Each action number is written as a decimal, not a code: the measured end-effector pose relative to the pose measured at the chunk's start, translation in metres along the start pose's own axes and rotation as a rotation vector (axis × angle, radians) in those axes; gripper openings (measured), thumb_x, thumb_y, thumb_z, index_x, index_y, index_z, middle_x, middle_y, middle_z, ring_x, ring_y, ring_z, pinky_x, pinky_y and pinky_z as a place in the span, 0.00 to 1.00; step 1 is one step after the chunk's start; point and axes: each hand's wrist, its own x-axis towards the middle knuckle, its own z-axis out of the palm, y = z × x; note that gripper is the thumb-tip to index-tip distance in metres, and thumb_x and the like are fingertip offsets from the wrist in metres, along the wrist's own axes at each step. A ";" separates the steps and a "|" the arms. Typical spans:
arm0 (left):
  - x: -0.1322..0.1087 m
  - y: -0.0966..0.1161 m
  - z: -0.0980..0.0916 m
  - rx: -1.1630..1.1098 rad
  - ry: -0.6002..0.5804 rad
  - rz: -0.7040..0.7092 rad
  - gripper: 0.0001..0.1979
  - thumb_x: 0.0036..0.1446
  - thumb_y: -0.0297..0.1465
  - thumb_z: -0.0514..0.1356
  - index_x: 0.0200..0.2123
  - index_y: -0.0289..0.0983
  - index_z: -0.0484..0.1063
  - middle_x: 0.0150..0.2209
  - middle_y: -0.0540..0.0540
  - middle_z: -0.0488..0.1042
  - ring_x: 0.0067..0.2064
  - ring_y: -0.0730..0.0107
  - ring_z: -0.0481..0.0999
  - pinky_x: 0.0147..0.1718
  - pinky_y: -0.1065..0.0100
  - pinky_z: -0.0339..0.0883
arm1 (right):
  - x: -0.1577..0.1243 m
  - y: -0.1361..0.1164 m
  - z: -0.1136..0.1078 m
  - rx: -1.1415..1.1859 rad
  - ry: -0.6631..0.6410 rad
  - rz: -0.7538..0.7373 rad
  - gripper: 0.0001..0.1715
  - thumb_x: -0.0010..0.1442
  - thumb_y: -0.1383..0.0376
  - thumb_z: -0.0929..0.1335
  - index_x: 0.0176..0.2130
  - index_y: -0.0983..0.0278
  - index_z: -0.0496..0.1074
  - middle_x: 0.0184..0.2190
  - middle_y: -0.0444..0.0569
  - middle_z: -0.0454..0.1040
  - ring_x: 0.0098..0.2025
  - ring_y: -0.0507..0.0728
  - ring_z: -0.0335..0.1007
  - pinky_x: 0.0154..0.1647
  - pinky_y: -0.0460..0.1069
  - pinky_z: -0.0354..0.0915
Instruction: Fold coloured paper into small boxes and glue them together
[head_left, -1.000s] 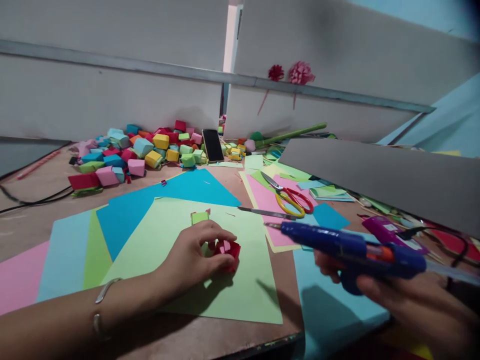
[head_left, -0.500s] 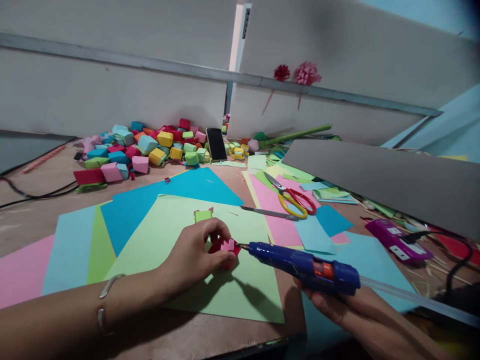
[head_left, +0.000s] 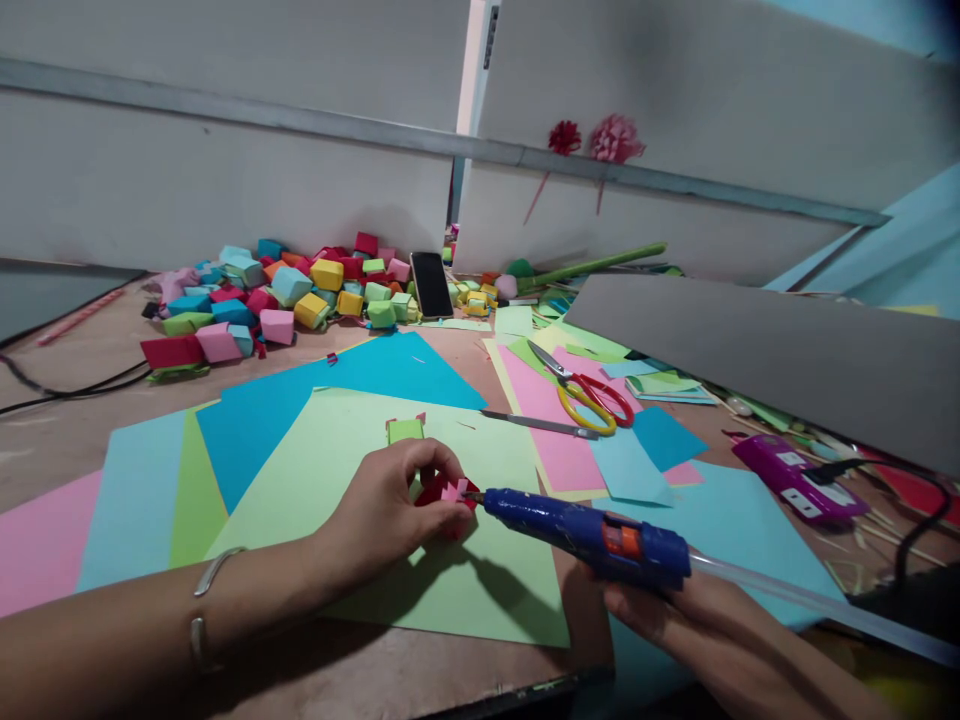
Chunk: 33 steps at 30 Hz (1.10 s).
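Observation:
My left hand [head_left: 394,512] pinches a small red and pink folded paper piece [head_left: 450,493] against a light green sheet [head_left: 420,560] on the table. My right hand [head_left: 697,630] grips a blue glue gun [head_left: 592,532] with a clear glue stick sticking out behind. The gun's nozzle touches the paper piece from the right. A small green folded piece [head_left: 405,430] lies just beyond my left hand.
A pile of coloured paper cubes [head_left: 285,295] sits at the back left beside a black phone [head_left: 430,285]. Scissors [head_left: 589,395], a craft knife [head_left: 536,424], a purple glue gun [head_left: 787,478] and a grey board [head_left: 772,350] lie to the right. Black cables [head_left: 67,395] run at left.
My right hand brought the blue glue gun down and left, from hovering at the right until its nozzle meets the paper piece. The left hand stayed in place.

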 end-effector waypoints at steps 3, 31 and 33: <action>0.000 0.001 -0.001 0.017 -0.003 0.011 0.03 0.48 0.26 0.65 0.28 0.38 0.73 0.23 0.55 0.71 0.26 0.75 0.67 0.27 0.72 0.59 | 0.000 0.000 -0.001 0.024 -0.005 -0.001 0.17 0.64 0.55 0.61 0.43 0.56 0.76 0.41 0.49 0.78 0.40 0.60 0.75 0.41 0.53 0.74; -0.002 -0.004 0.000 -0.061 0.003 -0.099 0.10 0.45 0.33 0.66 0.25 0.39 0.67 0.26 0.52 0.71 0.28 0.70 0.65 0.28 0.69 0.59 | 0.039 0.156 -0.086 -0.543 0.672 -0.005 0.22 0.53 0.58 0.66 0.44 0.67 0.75 0.39 0.60 0.75 0.44 0.68 0.71 0.45 0.61 0.67; -0.002 -0.006 -0.001 -0.074 0.031 -0.087 0.12 0.44 0.34 0.67 0.25 0.39 0.65 0.28 0.51 0.72 0.30 0.69 0.66 0.28 0.68 0.60 | 0.046 0.173 -0.097 -0.558 0.634 0.016 0.23 0.48 0.60 0.68 0.43 0.66 0.77 0.37 0.59 0.75 0.42 0.68 0.71 0.43 0.61 0.68</action>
